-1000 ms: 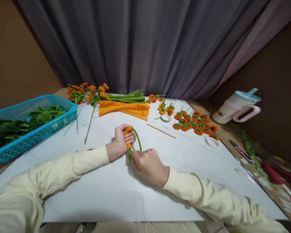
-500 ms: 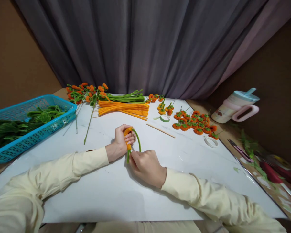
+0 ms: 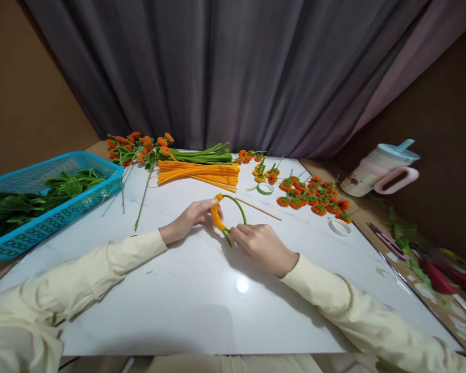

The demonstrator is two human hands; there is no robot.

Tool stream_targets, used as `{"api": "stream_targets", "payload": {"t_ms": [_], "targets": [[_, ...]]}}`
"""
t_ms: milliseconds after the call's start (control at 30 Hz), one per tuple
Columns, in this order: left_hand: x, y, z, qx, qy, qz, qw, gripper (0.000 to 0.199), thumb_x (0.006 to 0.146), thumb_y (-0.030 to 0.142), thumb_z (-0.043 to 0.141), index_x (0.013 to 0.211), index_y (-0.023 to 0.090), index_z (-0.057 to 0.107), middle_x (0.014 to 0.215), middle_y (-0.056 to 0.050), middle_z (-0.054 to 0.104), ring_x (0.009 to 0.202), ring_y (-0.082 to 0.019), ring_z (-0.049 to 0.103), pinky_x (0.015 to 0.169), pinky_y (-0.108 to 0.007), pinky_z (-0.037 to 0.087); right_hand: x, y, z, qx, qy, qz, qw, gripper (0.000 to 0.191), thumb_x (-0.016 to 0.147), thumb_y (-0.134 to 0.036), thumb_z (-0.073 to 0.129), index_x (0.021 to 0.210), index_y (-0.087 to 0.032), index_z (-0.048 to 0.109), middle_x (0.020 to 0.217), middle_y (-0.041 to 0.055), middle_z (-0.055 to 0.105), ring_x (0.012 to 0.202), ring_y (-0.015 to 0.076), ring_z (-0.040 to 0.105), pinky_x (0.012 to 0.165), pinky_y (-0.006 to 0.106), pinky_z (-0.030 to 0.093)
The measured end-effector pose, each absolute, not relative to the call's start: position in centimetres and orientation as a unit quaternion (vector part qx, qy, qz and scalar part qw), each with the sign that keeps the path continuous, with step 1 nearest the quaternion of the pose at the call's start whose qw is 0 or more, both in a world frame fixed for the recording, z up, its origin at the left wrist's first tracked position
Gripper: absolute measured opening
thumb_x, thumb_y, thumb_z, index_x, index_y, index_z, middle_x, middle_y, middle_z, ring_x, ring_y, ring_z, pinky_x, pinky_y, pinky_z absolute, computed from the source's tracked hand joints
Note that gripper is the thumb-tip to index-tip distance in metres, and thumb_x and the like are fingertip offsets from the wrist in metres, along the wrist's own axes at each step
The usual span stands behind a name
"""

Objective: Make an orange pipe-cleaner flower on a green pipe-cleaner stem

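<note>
Near the middle of the table, my left hand (image 3: 197, 215) is closed on a coil of orange pipe cleaner (image 3: 217, 216). A green pipe cleaner (image 3: 239, 205) runs through the coil, and it bows out to the right in an arc. Its short end sticks out below the coil. With thumb and fingers pinched, my right hand (image 3: 262, 244) grips the green pipe cleaner at the lower end of the arc. A thin wooden stick (image 3: 260, 209) lies just behind my hands.
Orange pipe cleaners (image 3: 196, 173) and green ones (image 3: 202, 156) lie at the back. A blue basket (image 3: 81, 199) of green leaves stands left; orange flower heads (image 3: 314, 194), tape rolls (image 3: 264, 188), a cup (image 3: 376, 171) and scissors (image 3: 388, 241) are on the right.
Both hands have moved right, and the right one also slightly up. The orange coil has turned and shows more fully, and the green arc has opened wider.
</note>
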State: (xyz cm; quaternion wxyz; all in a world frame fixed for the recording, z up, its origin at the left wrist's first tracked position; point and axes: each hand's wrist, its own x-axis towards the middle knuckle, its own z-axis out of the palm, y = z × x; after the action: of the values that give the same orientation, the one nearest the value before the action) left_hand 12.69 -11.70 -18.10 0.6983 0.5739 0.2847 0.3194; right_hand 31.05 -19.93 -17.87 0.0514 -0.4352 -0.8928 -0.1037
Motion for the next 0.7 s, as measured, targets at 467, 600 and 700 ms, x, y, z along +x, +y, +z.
{"api": "stream_targets", "payload": {"t_ms": [467,600,700], "targets": [[13.1,-12.7,-18.5,0.656,0.313,0.132,0.674,0.028,0.072,0.03,0.071,0.087,0.007,0.065,0.071,-0.008,0.069,0.064,-0.015,0.065,0.068,-0.026,0.055,33.3,-20.7,-19.4,-0.403,-0.899,-0.14,0.1,0.016,0.089,-0.009,0.041,0.085,-0.013,0.055,0.072,0.0028,0.059,0.059,0.0121,0.05,0.052,0.028,0.022],[13.1,-12.5,-18.7,0.651,0.301,0.15,0.68,0.024,0.072,0.027,0.072,0.082,0.006,0.067,0.073,-0.01,0.07,0.066,-0.014,0.065,0.069,-0.025,0.054,33.4,-20.7,-19.5,-0.402,-0.9,-0.13,0.107,0.016,0.09,-0.011,0.04,0.085,-0.013,0.055,0.072,0.0027,0.059,0.058,0.0117,0.05,0.052,0.028,0.022],[13.0,-12.3,-18.9,0.637,0.302,0.158,0.692,0.023,0.071,0.026,0.073,0.081,0.006,0.068,0.074,-0.01,0.07,0.066,-0.014,0.065,0.068,-0.024,0.054,33.4,-20.8,-19.5,-0.401,-0.9,-0.12,0.119,0.019,0.092,-0.014,0.039,0.083,-0.013,0.055,0.07,0.0024,0.059,0.058,0.0112,0.05,0.052,0.028,0.022]]}}
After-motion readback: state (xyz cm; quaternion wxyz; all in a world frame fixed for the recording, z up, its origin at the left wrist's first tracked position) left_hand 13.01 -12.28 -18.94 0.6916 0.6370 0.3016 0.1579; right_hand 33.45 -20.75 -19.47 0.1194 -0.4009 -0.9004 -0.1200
